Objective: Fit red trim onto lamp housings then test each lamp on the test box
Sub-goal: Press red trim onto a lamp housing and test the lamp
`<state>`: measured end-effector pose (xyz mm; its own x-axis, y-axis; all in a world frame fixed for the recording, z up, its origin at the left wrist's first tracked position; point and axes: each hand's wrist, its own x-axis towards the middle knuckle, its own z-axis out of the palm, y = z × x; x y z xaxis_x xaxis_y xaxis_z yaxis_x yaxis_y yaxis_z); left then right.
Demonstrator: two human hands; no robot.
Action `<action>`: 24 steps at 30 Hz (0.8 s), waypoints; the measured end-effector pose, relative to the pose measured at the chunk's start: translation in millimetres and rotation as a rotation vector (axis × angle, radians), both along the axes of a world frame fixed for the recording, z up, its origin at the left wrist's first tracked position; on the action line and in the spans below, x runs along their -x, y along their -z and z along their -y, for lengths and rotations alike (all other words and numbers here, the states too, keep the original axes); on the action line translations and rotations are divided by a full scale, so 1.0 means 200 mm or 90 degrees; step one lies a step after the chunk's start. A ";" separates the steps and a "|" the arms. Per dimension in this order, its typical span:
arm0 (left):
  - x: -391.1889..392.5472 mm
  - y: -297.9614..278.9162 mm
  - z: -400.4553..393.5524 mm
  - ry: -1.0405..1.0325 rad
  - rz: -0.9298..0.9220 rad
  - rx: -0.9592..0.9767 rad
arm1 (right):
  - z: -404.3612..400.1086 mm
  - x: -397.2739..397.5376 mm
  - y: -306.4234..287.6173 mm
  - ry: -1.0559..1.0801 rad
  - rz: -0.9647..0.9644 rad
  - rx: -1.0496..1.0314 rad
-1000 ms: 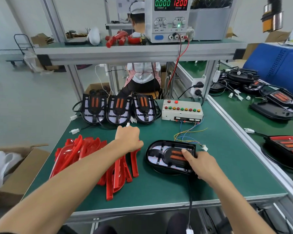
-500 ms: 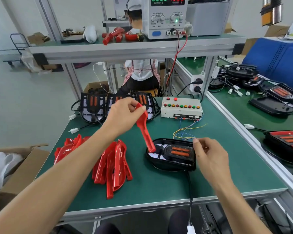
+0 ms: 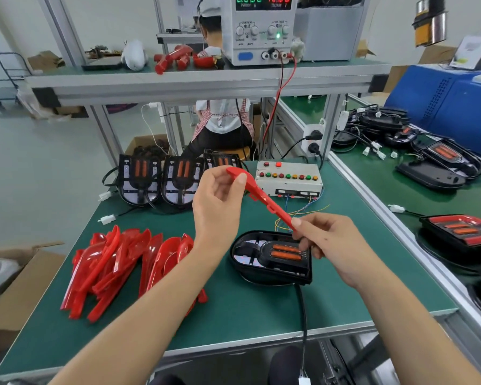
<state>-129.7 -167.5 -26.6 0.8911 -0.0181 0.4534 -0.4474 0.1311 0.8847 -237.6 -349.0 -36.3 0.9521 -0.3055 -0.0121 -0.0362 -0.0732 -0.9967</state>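
My left hand [image 3: 217, 204] pinches the upper end of a long red trim piece [image 3: 261, 197], held in the air. My right hand [image 3: 333, 243] grips its lower end with thumb and fingers. Right below them a black lamp housing [image 3: 270, 258] with two orange strips lies flat on the green table [image 3: 247, 309], its black cable running off the front edge. A heap of red trim pieces [image 3: 120, 262] lies at the left. The white test box [image 3: 288, 177] with coloured buttons stands behind the housing.
Three more black housings [image 3: 161, 179] lean at the back left with loose white connectors. A power supply [image 3: 261, 26] sits on the upper shelf, red and black leads hanging down. More lamps [image 3: 456, 232] cover the right bench. A cardboard box [image 3: 14, 284] stands left. A person sits beyond.
My left hand lifted a red trim piece from the heap and carried it up over the housing. My right hand left the housing and took the trim's lower end.
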 end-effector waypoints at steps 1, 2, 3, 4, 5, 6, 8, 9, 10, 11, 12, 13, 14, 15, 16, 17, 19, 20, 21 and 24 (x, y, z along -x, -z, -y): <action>0.00 0.01 0.01 -0.002 0.000 0.008 | 0.00 0.00 0.01 -0.005 -0.003 0.003; 0.01 0.02 0.01 0.000 0.002 0.014 | 0.01 0.00 0.02 -0.010 -0.004 0.007; 0.01 0.03 0.02 0.007 0.008 0.017 | 0.01 0.00 0.04 -0.017 -0.004 0.012; 0.01 0.04 0.02 0.021 0.017 0.021 | 0.02 0.00 0.05 -0.021 -0.004 0.015; 0.01 0.05 0.01 0.041 0.027 0.018 | 0.03 -0.01 0.06 -0.021 -0.004 0.019; 0.01 0.06 -0.01 0.062 0.032 0.008 | 0.04 -0.01 0.07 -0.017 -0.004 0.024; -0.01 0.09 -0.04 0.073 -0.011 -0.041 | 0.11 -0.03 0.09 0.000 -0.004 0.058; -0.03 0.11 -0.05 0.059 -0.066 -0.078 | 0.15 -0.03 0.09 0.009 -0.009 0.096; -0.06 0.14 -0.06 0.038 -0.135 -0.125 | 0.19 -0.04 0.10 0.018 -0.015 0.145; -0.08 0.16 -0.07 0.021 -0.207 -0.197 | 0.24 -0.05 0.11 0.024 -0.018 0.195; -0.10 0.19 -0.06 0.014 -0.267 -0.291 | 0.28 -0.05 0.12 0.026 -0.023 0.246; -0.12 0.21 -0.05 0.018 -0.317 -0.382 | 0.31 -0.06 0.13 0.021 -0.030 0.299; -0.13 0.23 -0.03 0.030 -0.360 -0.445 | 0.33 -0.08 0.14 0.011 -0.041 0.350; -0.14 0.25 -0.01 0.044 -0.399 -0.476 | 0.35 -0.09 0.16 -0.003 -0.053 0.398; -0.14 0.26 0.01 0.052 -0.426 -0.492 | 0.36 -0.10 0.17 -0.019 -0.063 0.439; -0.15 0.26 0.03 0.055 -0.444 -0.503 | 0.36 -0.12 0.19 -0.032 -0.069 0.471; -0.17 0.26 0.06 0.073 -0.473 -0.525 | 0.35 -0.13 0.21 -0.055 -0.071 0.518; -0.18 0.26 0.07 0.093 -0.488 -0.533 | 0.34 -0.14 0.23 -0.064 -0.068 0.539; -0.18 0.26 0.08 0.116 -0.502 -0.538 | 0.34 -0.15 0.24 -0.070 -0.064 0.553; -0.19 0.30 0.09 0.156 -0.518 -0.523 | 0.32 -0.15 0.28 -0.063 -0.060 0.529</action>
<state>-92.7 -185.5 -86.7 0.8445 -0.2498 -0.4736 0.2452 -0.6060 0.7567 -206.8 -412.7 -93.2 0.9813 -0.1649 0.0993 -0.0710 -0.7894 -0.6098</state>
